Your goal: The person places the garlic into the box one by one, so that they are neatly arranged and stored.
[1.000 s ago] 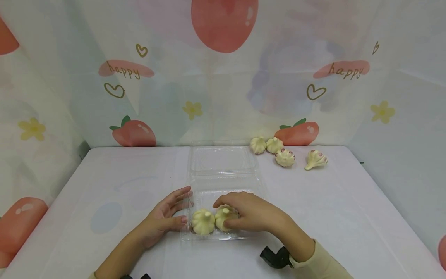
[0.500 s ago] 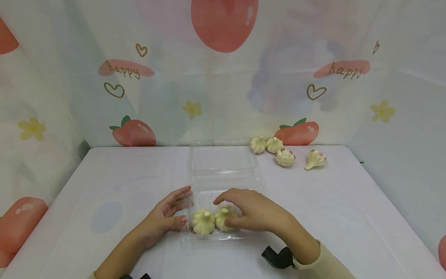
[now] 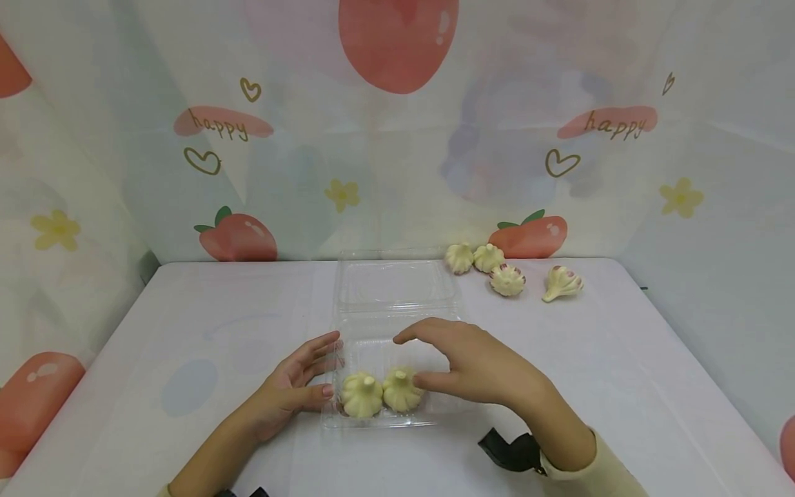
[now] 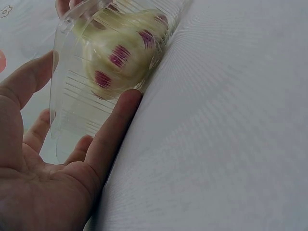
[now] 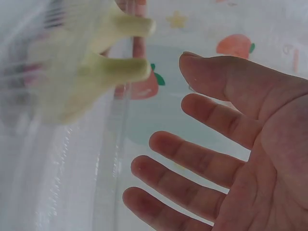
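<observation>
Two garlic bulbs stand side by side in the front of a clear plastic clamshell box [image 3: 397, 348], the left bulb [image 3: 362, 395] and the right bulb [image 3: 402, 391], stems up. My left hand [image 3: 288, 390] rests against the box's left side, fingers fairly straight; the left wrist view shows its thumb touching the clear wall, with a purple-marked bulb [image 4: 120, 55] behind it. Over the box's right side hovers my right hand [image 3: 475, 359], fingers spread and holding nothing. In the right wrist view its fingers [image 5: 192, 159] are apart from the bulbs and the box wall.
The box lid [image 3: 397, 284] lies folded back toward the rear. Several more garlic bulbs lie at the back right of the white table [image 3: 217, 331], one [image 3: 563, 284] apart from the others. A printed cloth [image 3: 385, 152] hangs behind the table.
My right hand has let go of the right garlic bulb and moved up and to the right, its fingers opening. The bulb stays in the box. The left hand has not moved.
</observation>
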The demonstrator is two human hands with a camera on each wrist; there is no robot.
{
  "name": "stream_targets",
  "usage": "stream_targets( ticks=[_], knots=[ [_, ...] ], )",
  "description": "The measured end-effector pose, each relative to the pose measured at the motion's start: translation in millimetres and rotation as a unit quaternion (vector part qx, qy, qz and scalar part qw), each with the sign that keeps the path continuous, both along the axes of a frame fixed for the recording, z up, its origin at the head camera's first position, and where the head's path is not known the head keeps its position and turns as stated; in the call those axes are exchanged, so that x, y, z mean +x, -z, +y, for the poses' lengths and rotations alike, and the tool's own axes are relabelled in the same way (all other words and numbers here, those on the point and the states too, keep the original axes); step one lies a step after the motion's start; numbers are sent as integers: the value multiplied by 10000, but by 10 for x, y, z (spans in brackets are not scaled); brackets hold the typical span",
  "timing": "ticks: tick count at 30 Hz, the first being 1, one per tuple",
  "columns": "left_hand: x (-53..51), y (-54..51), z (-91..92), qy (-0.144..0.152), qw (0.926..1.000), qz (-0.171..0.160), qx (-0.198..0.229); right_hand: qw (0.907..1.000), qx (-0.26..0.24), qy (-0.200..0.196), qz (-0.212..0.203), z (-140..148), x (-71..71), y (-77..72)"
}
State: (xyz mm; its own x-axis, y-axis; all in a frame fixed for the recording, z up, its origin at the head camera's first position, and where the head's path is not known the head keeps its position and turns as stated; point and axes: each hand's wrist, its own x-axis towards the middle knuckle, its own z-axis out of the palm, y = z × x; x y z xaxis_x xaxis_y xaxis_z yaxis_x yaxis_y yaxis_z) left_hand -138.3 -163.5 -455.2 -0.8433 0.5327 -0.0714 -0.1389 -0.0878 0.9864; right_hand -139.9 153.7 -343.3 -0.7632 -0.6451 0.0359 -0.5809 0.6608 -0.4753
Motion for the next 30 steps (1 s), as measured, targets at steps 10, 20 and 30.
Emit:
stream_targets(
  ticks=[10,20,30],
  knots=[
    [-11,19,-12,55,10000,7,45,9989,-347,260,190,193,-49,-106],
    [-10,19,-10,77,10000,-8,54,9964,-679,438,243,342,-128,-109],
    [-9,11,-7,62,10000,-17,60,9936,-921,651,108,488,-260,-78]
  ],
)
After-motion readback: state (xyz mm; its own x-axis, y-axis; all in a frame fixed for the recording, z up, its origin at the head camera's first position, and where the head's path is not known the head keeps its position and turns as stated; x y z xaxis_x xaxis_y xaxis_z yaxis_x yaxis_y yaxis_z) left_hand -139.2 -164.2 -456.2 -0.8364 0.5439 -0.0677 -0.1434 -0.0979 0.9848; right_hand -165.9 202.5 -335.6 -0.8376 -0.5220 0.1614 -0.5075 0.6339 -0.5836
